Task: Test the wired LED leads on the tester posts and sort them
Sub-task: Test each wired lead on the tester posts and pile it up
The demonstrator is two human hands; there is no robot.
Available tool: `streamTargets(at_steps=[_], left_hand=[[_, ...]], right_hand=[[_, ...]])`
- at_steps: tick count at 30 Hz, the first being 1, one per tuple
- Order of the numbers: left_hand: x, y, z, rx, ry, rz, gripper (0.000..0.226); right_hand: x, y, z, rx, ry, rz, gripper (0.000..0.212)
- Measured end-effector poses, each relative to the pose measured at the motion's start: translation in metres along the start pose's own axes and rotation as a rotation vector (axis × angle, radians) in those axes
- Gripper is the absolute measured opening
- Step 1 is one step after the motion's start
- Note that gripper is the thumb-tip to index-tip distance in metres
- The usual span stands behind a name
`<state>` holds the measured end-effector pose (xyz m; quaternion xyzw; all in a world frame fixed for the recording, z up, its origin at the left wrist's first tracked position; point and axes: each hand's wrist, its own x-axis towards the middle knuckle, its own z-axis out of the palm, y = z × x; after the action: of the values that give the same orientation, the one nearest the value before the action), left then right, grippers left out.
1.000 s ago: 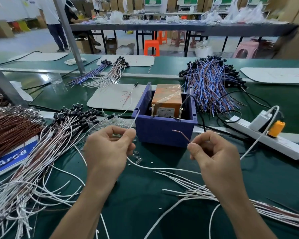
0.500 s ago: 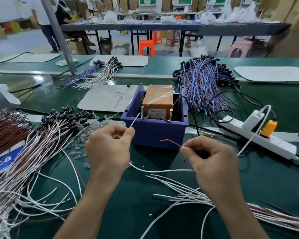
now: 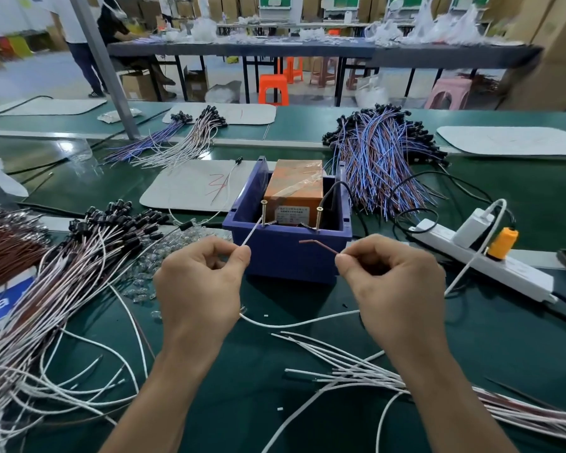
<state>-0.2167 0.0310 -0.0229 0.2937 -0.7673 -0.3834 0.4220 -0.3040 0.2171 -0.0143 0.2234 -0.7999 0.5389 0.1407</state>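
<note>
Green bench (image 3: pixel 242 387), white lead (image 3: pixel 252 233) seemingly touching screw post (image 3: pixel 263 213), bent red lead (image 3: pixel 317 245) apart.

The dark green bench (image 3: pixel 275 403) carries a blue plastic bin (image 3: pixel 288 256) at its middle, a white power strip (image 3: pixel 490 259) toward its right edge, and white-wire bundles (image 3: pixel 62 289) along its left edge.

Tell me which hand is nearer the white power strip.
Right. The right hand is just left of the white power strip; the left hand is farther left, past the blue plastic box.
</note>
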Motion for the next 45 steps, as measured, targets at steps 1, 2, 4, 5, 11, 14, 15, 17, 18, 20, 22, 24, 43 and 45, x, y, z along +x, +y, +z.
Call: streamTargets(at_steps=[1, 2, 4, 5, 11, 14, 15, 17, 18, 20, 22, 24, 43, 45], left_hand=[[0.000, 0.000, 0.000, 0.005, 0.003, 0.002, 0.031], [0.000, 0.000, 0.000, 0.007, 0.005, 0.001, 0.030], [0.001, -0.001, 0.000, 0.007, 0.004, -0.012, 0.028], [0.001, -0.001, 0.001, 0.006, 0.002, -0.019, 0.028], [0.000, -0.001, 0.000, -0.011, -0.018, -0.014, 0.017], [-0.001, 0.000, 0.000, -0.015, -0.017, 0.006, 0.018], [-0.001, 0.000, -0.001, -0.013, -0.019, 0.008, 0.017], [-0.001, -0.001, -0.001, -0.008, -0.018, 0.006, 0.018], [-0.002, -0.001, 0.000, -0.007, -0.017, 0.005, 0.021], [-0.002, -0.001, 0.000, -0.008, -0.018, 0.005, 0.024], [-0.002, -0.001, 0.001, -0.006, -0.014, 0.003, 0.025], [-0.001, -0.001, 0.001, -0.012, -0.010, 0.004, 0.021], [0.000, -0.003, -0.001, -0.021, -0.029, 0.028, 0.018], [0.000, -0.003, -0.001, -0.025, -0.028, 0.027, 0.018]], right_hand=[[0.003, -0.001, 0.000, -0.010, 0.010, -0.010, 0.018], [0.007, -0.002, 0.000, -0.016, 0.022, -0.020, 0.019], [0.013, -0.002, 0.000, -0.015, 0.037, -0.030, 0.020], [0.015, -0.002, 0.000, -0.011, 0.038, -0.032, 0.021], [0.021, -0.002, 0.000, -0.014, 0.029, -0.037, 0.018], [0.023, -0.002, 0.000, -0.013, 0.035, -0.025, 0.017], [0.024, -0.002, 0.001, -0.015, 0.036, -0.021, 0.017], [0.025, -0.002, 0.001, -0.020, 0.039, -0.015, 0.017], [0.025, -0.002, 0.002, -0.025, 0.042, -0.012, 0.017], [0.026, -0.001, 0.002, -0.035, 0.052, -0.009, 0.016], [0.027, -0.001, 0.003, -0.033, 0.057, -0.004, 0.016], [0.027, 0.001, 0.004, -0.028, 0.056, 0.005, 0.017], [0.031, 0.003, 0.012, -0.052, 0.088, 0.045, 0.015], [0.031, 0.002, 0.013, -0.050, 0.093, 0.046, 0.015]])
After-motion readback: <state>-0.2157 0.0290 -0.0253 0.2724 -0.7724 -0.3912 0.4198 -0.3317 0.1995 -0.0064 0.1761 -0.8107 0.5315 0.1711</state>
